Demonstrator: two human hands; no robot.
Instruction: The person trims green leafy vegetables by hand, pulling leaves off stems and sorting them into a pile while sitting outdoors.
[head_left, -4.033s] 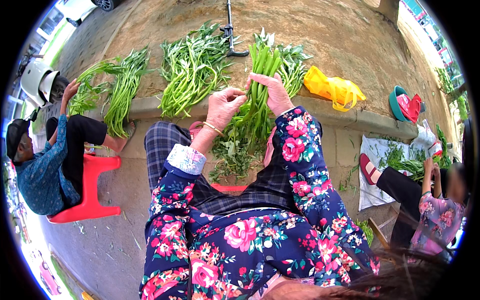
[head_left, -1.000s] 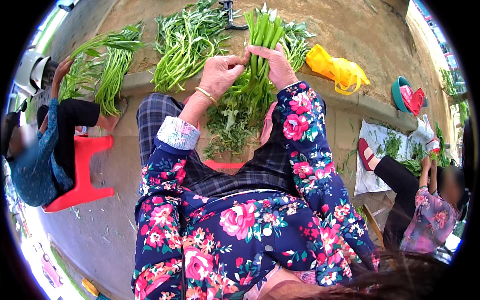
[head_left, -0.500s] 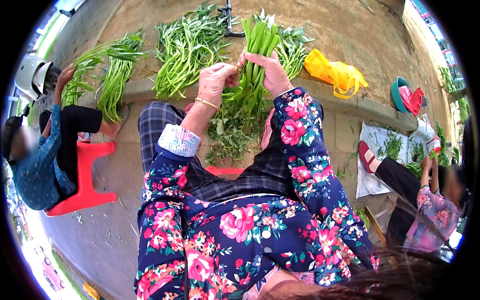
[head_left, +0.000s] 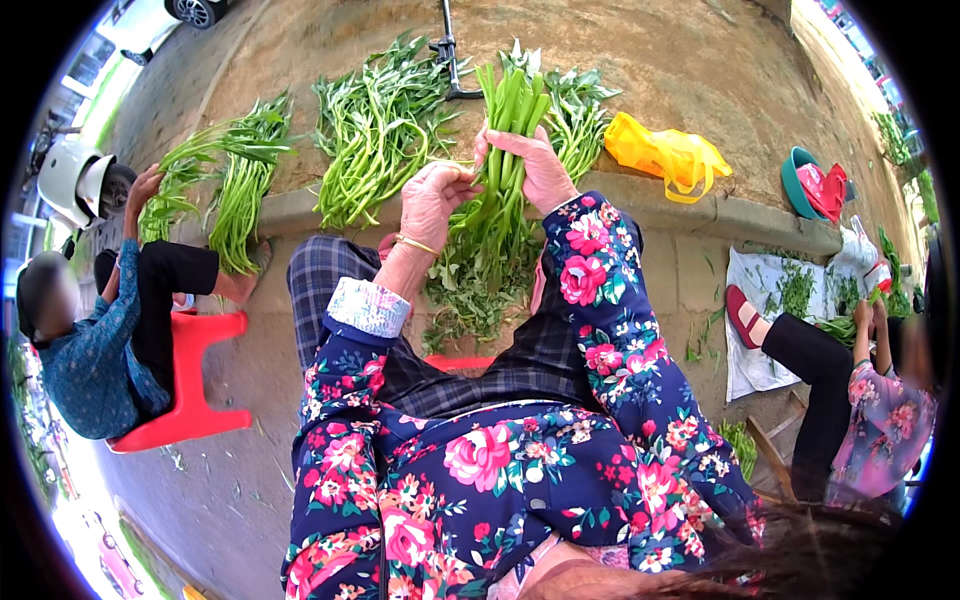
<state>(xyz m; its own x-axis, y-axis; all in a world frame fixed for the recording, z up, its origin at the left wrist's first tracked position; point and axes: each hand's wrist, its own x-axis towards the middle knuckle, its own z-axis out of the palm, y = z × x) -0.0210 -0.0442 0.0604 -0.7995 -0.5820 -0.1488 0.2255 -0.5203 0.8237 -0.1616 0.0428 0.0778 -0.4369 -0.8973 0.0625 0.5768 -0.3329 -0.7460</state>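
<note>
My right hand [head_left: 543,172] is closed around a bunch of water spinach [head_left: 513,108], its cut stems pointing away from me and its leaves hanging toward my lap. Beside the bunch, my left hand [head_left: 437,205] is pinched shut on a thin yellowish strand [head_left: 460,162] that runs toward the stems. How far the strand goes round the bunch is hidden by my fingers. Below, between my knees, loose leaves [head_left: 465,318] lie on the ground. Beyond my hands rest a large heap of water spinach [head_left: 375,130] and a smaller one [head_left: 577,120] partly behind the bunch.
A low kerb [head_left: 660,198] crosses in front of me. A yellow bag [head_left: 655,150] lies beyond it, near a teal basin [head_left: 797,185]. At left, a person on a red stool [head_left: 195,385] holds greens; at right, another works beside a white sheet [head_left: 745,330]. A black metal stand [head_left: 447,50] is ahead.
The view has shifted slightly. My left hand sits a little lower beside the bunch, and more of the strand shows. My right hand keeps its grip on the stems.
</note>
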